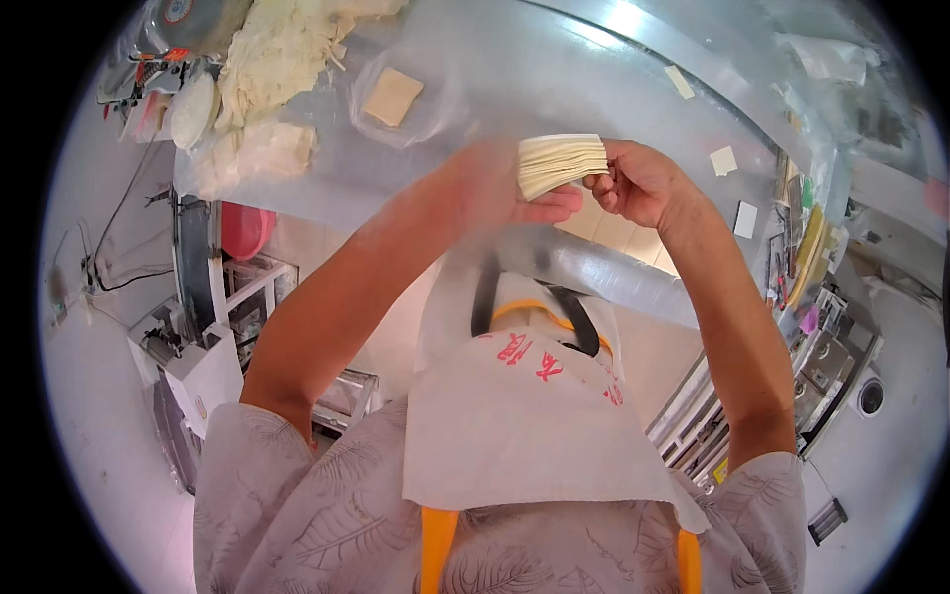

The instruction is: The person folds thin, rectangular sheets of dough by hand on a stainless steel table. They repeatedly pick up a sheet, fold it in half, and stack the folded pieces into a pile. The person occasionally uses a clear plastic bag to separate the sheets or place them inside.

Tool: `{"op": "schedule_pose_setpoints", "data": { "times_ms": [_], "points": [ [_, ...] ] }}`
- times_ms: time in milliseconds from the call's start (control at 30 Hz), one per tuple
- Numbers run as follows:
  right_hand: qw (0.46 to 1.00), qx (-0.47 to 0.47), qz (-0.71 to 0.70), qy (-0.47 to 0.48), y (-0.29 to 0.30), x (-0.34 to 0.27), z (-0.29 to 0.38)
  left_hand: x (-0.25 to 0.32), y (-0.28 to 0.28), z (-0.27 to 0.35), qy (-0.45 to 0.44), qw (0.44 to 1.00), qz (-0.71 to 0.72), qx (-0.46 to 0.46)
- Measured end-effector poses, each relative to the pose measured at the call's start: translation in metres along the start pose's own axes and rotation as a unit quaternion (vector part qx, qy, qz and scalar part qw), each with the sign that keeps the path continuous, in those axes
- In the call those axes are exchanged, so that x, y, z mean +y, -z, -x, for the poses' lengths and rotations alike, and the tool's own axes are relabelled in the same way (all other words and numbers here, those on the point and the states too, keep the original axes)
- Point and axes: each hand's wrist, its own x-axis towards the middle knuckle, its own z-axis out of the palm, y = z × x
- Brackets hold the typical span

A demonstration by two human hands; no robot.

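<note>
A thick stack of thin, pale yellow dough sheets (pixel 562 165) is raised above the near edge of the metal worktable (pixel 512 82). It looks fanned, with many layered edges facing me. My left hand (pixel 538 206) supports the stack from the left and below, its fingers stretched under it; a blur hides part of the hand and wrist. At the stack's right end, my right hand (pixel 640 182) grips the edges between thumb and curled fingers.
A tan square block (pixel 393 96) lies on clear plastic film. Heaped dough sheets (pixel 278 56) and a plastic-wrapped stack (pixel 267 152) are at left. Small pale pieces (pixel 722 160) and a white card (pixel 745 220) lie right. Below the table stands a pink basin (pixel 245 230).
</note>
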Motion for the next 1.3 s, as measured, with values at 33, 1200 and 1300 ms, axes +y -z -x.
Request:
{"op": "schedule_pose_setpoints", "data": {
  "times_ms": [33, 1200, 1300],
  "points": [
    [1.0, 0.007, -0.004, -0.001, 0.0, 0.003, -0.001, -0.003, 0.002, -0.003, 0.006, 1.0, 0.008, -0.003],
    [0.826, -0.123, 0.507, 0.211, -0.179, -0.084, -0.231, -0.048, 0.213, -0.088, -0.319, 0.877, -0.04, 0.356],
    [0.818, -0.061, 0.549, 0.159, -0.15, -0.064, -0.247, -0.057, 0.212, -0.106, -0.283, 0.905, 0.008, 0.317]
  ]
}}
